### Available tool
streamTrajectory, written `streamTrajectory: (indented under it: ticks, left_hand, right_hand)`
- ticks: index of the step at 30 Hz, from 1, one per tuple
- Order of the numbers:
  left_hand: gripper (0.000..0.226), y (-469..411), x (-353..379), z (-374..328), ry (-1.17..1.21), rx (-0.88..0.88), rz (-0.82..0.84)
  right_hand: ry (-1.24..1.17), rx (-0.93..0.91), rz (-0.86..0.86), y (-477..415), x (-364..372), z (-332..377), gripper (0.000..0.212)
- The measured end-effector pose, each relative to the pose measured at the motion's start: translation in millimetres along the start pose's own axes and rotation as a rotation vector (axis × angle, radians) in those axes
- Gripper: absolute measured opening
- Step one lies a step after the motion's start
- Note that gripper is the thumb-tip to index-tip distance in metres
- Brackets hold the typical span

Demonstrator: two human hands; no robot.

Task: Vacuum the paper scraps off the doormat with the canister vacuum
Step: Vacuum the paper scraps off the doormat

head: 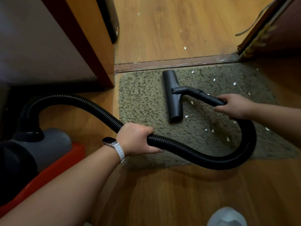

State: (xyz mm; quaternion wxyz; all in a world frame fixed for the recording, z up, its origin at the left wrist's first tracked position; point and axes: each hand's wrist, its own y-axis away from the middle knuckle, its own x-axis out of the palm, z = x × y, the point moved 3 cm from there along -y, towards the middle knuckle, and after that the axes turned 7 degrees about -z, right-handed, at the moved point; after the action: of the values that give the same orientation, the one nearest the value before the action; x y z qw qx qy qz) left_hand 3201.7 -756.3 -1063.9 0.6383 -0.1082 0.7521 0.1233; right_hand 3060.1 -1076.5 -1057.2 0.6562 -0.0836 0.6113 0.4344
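A shaggy olive doormat [143, 98] lies before the threshold, with several white paper scraps [234, 84] strewn over its right half. The black floor nozzle [172, 95] rests flat on the mat's middle. My right hand [232, 106] grips the short black wand behind the nozzle. My left hand [138, 139] is wrapped round the ribbed black hose [195, 152], which loops from the grey and red canister [48, 144] at the left, across the mat's near edge, up to the wand.
A wooden door frame [91, 46] stands at the left and an open door's edge [254, 39] at the upper right. Beyond the metal threshold strip [162, 64], a few scraps lie on the laminate floor [162, 193]. A foot in a grey sock [228, 216] shows at the bottom.
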Motion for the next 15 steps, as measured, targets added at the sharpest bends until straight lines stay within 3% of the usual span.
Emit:
streamTrajectory:
  ticks: [6,15]
  left_hand:
    - [0.068,-3.0,0.6,0.5,0.017,0.021,-0.047]
    - [0.063,-5.2,7.6,0.9,0.084,0.01,-0.119]
  right_hand:
    - [0.019,-0.068,0.033,3.8,6.0,5.4,0.026]
    - [-0.143,0.069,-0.071,-8.7,-9.1,-26.9,0.023]
